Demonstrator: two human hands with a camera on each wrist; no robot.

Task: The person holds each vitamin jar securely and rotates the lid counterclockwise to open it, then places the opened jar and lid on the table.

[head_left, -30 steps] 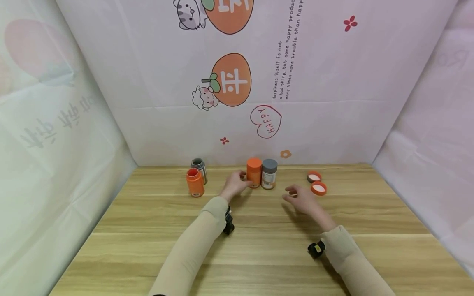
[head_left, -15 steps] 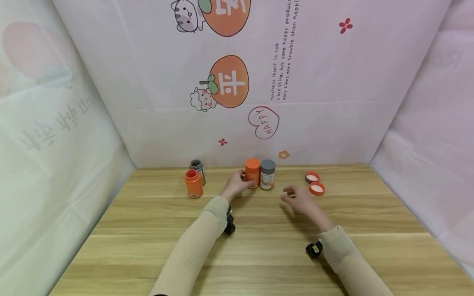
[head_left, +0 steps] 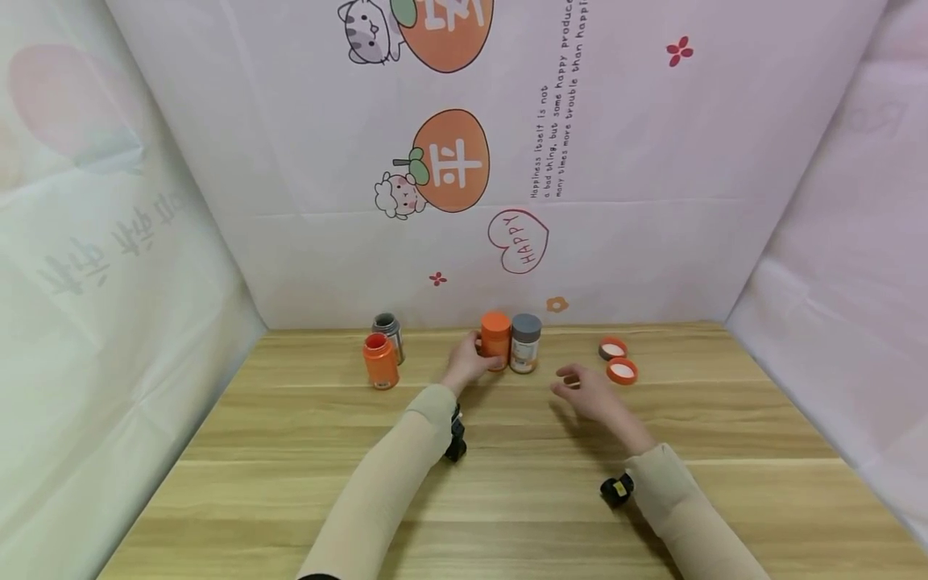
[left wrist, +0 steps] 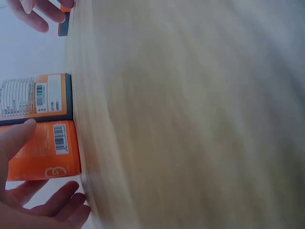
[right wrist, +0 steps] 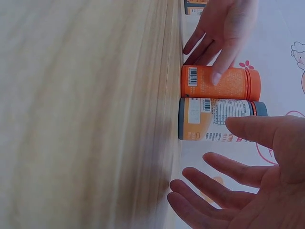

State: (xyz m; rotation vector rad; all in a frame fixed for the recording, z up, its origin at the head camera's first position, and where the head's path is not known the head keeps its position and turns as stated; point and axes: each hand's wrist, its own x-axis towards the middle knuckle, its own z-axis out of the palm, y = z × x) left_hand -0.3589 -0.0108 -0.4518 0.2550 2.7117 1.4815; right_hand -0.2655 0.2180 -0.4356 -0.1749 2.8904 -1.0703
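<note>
In the head view my left hand (head_left: 467,361) is at a lidded orange bottle (head_left: 495,337), which stands upright at the back of the table. The left thumb lies over the bottle's front, and the other fingers are spread along its left side, with a gap showing in the left wrist view. Right beside it stands a white-and-orange bottle (head_left: 525,346) with a grey lid. My right hand (head_left: 589,392) hovers to the right of that pair, fingers loosely bent, holding nothing. Its thumb (right wrist: 250,129) overlaps the grey-lidded bottle in the right wrist view.
Further left stand an uncapped orange bottle (head_left: 381,362) and, behind it, an uncapped grey bottle (head_left: 388,327). Two loose lids, a grey-sided one (head_left: 612,347) and an orange one (head_left: 623,371), lie beyond my right hand. A printed white sheet (head_left: 348,266) closes off the table's back edge.
My left hand has shifted slightly right, its thumb now further across the orange bottle's front. The right hand and the bottles keep their places; the head view has tilted a little.
</note>
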